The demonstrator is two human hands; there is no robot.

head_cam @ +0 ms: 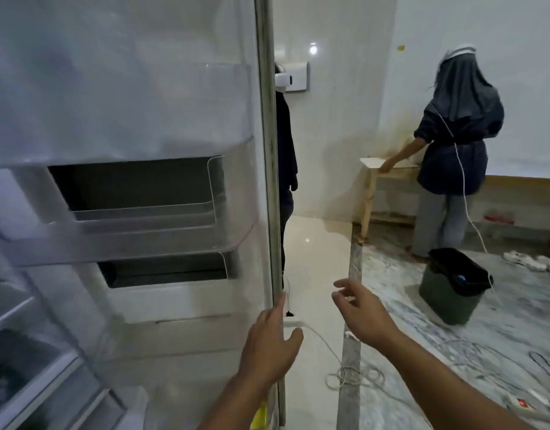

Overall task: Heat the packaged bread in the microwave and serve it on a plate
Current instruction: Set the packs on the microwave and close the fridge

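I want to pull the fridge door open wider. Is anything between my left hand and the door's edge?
Nothing visible: the left hand already touches the fridge door edge with straight fingers. The right hand hangs free beside it.

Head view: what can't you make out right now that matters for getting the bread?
- Bread: none in view; the fridge interior is cut off by the left edge.
- Fridge door shelves: contents not visible, blurred plastic.
- Microwave and plate: not in view.
- Left hand touches the door edge; right hand is in the air, holding nothing.
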